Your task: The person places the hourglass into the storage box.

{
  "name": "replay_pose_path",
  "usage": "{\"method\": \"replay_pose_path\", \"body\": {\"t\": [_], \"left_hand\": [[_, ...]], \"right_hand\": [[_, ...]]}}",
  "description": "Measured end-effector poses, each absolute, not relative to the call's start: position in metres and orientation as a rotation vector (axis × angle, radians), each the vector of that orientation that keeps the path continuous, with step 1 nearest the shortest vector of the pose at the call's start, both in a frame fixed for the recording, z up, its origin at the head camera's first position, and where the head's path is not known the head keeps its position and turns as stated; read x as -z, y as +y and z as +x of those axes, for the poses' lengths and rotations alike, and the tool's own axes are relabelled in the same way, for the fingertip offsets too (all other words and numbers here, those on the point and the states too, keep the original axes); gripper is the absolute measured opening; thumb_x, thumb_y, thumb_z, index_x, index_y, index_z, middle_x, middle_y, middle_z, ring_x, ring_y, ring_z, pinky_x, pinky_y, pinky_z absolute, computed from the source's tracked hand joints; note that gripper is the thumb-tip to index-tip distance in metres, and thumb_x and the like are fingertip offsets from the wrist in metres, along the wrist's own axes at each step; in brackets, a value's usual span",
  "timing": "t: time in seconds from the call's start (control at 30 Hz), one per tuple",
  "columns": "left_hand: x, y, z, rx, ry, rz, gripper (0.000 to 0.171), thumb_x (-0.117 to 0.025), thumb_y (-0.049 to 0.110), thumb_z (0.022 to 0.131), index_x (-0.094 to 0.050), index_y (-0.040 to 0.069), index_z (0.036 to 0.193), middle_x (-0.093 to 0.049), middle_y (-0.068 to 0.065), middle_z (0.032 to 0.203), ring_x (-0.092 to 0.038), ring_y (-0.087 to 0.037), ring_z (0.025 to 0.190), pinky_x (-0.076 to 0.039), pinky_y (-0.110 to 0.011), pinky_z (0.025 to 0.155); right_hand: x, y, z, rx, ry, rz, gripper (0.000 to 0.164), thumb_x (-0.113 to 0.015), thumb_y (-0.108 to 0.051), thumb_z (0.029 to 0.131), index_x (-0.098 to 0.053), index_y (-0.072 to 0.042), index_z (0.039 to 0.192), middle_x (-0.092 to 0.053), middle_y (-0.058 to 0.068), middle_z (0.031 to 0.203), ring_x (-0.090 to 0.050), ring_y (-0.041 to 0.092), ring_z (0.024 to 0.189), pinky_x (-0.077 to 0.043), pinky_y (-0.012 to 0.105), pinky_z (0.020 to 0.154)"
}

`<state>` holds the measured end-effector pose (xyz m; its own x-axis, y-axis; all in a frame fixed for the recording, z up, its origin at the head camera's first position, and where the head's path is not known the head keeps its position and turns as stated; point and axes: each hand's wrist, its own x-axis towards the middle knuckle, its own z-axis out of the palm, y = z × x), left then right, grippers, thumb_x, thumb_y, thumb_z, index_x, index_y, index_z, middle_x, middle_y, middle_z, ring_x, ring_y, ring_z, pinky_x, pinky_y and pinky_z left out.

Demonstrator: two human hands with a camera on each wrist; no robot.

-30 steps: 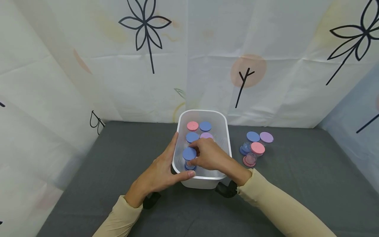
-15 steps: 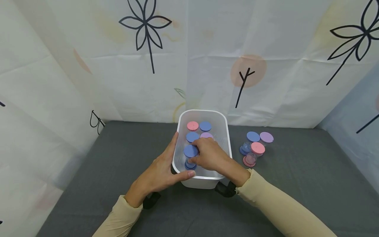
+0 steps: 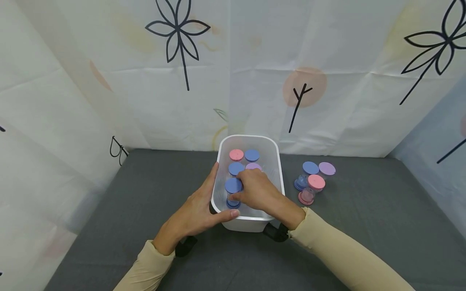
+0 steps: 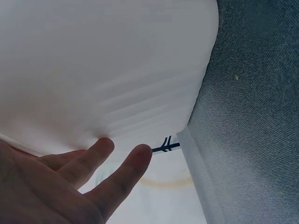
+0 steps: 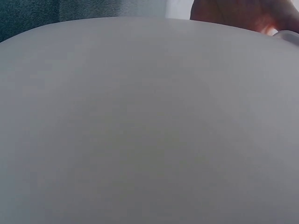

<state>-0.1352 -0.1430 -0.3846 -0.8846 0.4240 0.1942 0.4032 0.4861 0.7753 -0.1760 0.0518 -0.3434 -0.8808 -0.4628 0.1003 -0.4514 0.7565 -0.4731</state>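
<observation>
In the head view my right hand [image 3: 259, 190] reaches into a white plastic box [image 3: 245, 224]. Its thumb and fingers pinch a blue-ended sand timer [image 3: 233, 185] standing upright near the box's front left. Fairly straight fingers of my left hand [image 3: 196, 210] lie along the box's left outer wall, thumb over the front rim. The left wrist view has these left fingers [image 4: 119, 179] against the white wall. Further back in the box stand a pink timer [image 3: 236, 154], two blue timers [image 3: 252, 155] and a purple timer [image 3: 253, 166], partly hidden by my right hand.
On the dark grey table [image 3: 164, 178], right of the box, stands a close group of timers: a blue one [image 3: 310, 167], a purple one [image 3: 327, 168] and a pink one [image 3: 316, 182]. A patterned white curtain [image 3: 255, 101] hangs behind. The box wall [image 5: 149, 130] fills the right wrist view.
Over the last second the pinched blue timer has shifted very slightly toward the back of the box with my right hand. My left hand stays in place.
</observation>
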Motion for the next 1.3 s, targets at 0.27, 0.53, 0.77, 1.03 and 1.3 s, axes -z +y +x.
{"method": "replay_pose_path", "body": {"t": [0.27, 0.53, 0.77, 1.03, 1.3], "left_hand": [[0.386, -0.143, -0.136, -1.391, 2.689, 0.78, 0.117, -0.077, 0.053, 0.085, 0.007, 0.032, 0.163, -0.012, 0.008, 0.169, -0.047, -0.02, 0.135, -0.043, -0.053, 0.103], [0.386, -0.142, -0.136, -1.396, 2.678, 0.761, 0.117, -0.077, 0.052, 0.086, 0.007, 0.03, 0.164, -0.012, 0.002, 0.169, -0.044, -0.027, 0.139, -0.041, -0.056, 0.105], [0.385, -0.141, -0.136, -1.433, 2.647, 0.764, 0.118, -0.079, 0.05, 0.085, 0.007, 0.033, 0.163, -0.019, 0.009, 0.166, -0.05, -0.016, 0.13, -0.044, -0.053, 0.102], [0.386, -0.141, -0.136, -1.458, 2.638, 0.726, 0.12, -0.081, 0.051, 0.082, 0.006, 0.034, 0.163, -0.028, 0.007, 0.161, -0.055, -0.023, 0.126, -0.044, -0.054, 0.101], [0.385, -0.142, -0.135, -1.46, 2.652, 0.718, 0.121, -0.082, 0.052, 0.081, 0.004, 0.033, 0.164, -0.028, 0.004, 0.163, -0.048, -0.018, 0.134, -0.039, -0.055, 0.106]], "right_hand": [[0.345, 0.054, -0.176, 0.799, 2.941, -0.756, 0.032, -0.094, -0.024, 0.07, -0.075, -0.004, 0.087, -0.056, -0.006, 0.062, -0.054, 0.015, 0.064, -0.044, 0.032, 0.059], [0.34, 0.062, -0.168, 0.879, 2.947, -0.675, 0.034, -0.094, -0.027, 0.07, -0.074, -0.006, 0.088, -0.056, -0.002, 0.064, -0.052, 0.015, 0.063, -0.041, 0.03, 0.055], [0.335, 0.074, -0.16, 1.081, 2.913, -0.601, 0.054, -0.094, -0.027, 0.072, -0.074, -0.001, 0.114, -0.073, 0.006, 0.097, -0.07, 0.02, 0.088, -0.057, 0.036, 0.08], [0.334, 0.095, -0.147, 1.483, 2.779, -0.605, 0.056, -0.092, -0.023, 0.076, -0.07, 0.0, 0.123, -0.073, 0.011, 0.111, -0.073, 0.022, 0.095, -0.057, 0.038, 0.085], [0.333, 0.12, -0.137, 1.726, 2.709, -0.549, 0.056, -0.091, -0.018, 0.076, -0.069, 0.001, 0.125, -0.072, 0.01, 0.111, -0.073, 0.019, 0.097, -0.056, 0.034, 0.086]]}}
